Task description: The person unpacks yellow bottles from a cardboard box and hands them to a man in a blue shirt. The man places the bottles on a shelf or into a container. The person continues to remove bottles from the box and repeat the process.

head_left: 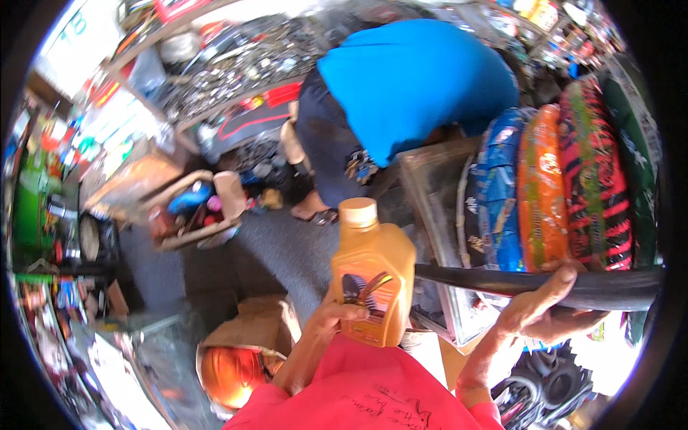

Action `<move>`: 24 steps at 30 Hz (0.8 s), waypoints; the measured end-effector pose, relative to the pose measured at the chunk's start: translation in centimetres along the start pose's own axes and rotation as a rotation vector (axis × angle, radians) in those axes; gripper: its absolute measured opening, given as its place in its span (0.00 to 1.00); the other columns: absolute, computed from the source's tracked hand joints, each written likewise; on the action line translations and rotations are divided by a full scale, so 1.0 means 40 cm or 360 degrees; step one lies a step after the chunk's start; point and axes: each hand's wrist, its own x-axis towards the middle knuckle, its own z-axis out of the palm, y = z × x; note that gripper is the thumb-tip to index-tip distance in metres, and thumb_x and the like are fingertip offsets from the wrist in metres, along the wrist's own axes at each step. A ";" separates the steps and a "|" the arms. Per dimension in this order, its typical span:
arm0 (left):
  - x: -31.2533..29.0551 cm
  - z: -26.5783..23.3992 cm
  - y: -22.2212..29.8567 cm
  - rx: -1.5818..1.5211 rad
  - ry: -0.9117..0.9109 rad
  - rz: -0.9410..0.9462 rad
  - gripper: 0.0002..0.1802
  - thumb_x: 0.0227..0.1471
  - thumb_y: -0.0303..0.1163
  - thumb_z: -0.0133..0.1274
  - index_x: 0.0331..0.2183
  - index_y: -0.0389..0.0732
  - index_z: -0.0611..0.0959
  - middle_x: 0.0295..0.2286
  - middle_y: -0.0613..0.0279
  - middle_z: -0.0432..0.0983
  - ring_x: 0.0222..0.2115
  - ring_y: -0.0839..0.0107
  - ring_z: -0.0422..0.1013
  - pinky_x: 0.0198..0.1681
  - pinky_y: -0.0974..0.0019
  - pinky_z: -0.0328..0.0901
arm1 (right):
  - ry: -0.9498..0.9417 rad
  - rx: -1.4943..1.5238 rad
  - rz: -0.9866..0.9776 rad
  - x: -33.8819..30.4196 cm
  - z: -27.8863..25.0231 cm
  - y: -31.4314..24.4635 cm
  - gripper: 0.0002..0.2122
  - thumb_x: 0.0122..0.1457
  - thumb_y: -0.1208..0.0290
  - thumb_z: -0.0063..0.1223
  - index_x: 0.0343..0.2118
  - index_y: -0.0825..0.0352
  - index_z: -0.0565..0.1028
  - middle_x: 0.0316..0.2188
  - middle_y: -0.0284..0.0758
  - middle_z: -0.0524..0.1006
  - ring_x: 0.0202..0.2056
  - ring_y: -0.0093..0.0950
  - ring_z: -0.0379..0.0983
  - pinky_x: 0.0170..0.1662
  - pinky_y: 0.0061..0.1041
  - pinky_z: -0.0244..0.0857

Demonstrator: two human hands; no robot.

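Observation:
My left hand [337, 317] is closed around a gold plastic oil bottle [374, 276], upright with its cap on and a picture label on its front. The bottle stands out in front of my red shirt. To the right, my right hand [548, 312] grips a long black rubber piece [484, 279], like part of a tyre seen edge-on, with thumb and fingers around it. That piece runs sideways from beside the bottle to the right edge of view. Part of my right hand's fingers is hidden by it.
Ahead, a person in a blue shirt [423, 79] bends over near shelves of small parts [244, 72]. Wrapped tyres [545, 186] stand at the right by a glass case [430, 186]. Cardboard boxes [229, 193] and an orange helmet [233, 374] are on the left.

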 end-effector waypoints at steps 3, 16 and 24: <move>-0.044 0.011 -0.009 0.0006 -0.0029 0.0020 0.44 0.34 0.22 0.65 0.57 0.34 0.68 0.46 0.58 0.75 0.47 0.68 0.73 0.53 0.63 0.67 | 0.0049 -0.0075 -0.0013 -0.005 -0.034 0.047 0.31 0.58 0.70 0.63 0.60 0.72 0.59 0.44 0.47 0.75 0.29 0.26 0.75 0.30 0.21 0.73; -0.160 -0.061 -0.055 -0.0254 0.0148 0.0379 0.49 0.33 0.30 0.59 0.60 0.33 0.63 0.55 0.46 0.68 0.53 0.49 0.70 0.58 0.49 0.66 | -0.0001 -0.0306 0.0046 0.001 -0.024 0.035 0.22 0.56 0.72 0.65 0.49 0.74 0.67 0.33 0.42 0.76 0.24 0.25 0.72 0.30 0.23 0.70; -0.163 -0.074 -0.043 -0.0478 -0.0212 0.0265 0.44 0.37 0.32 0.61 0.58 0.32 0.67 0.51 0.46 0.74 0.50 0.51 0.73 0.56 0.50 0.68 | -0.0100 -0.0173 0.0157 -0.014 -0.033 0.029 0.15 0.60 0.72 0.60 0.43 0.69 0.65 0.27 0.36 0.74 0.19 0.20 0.70 0.23 0.19 0.65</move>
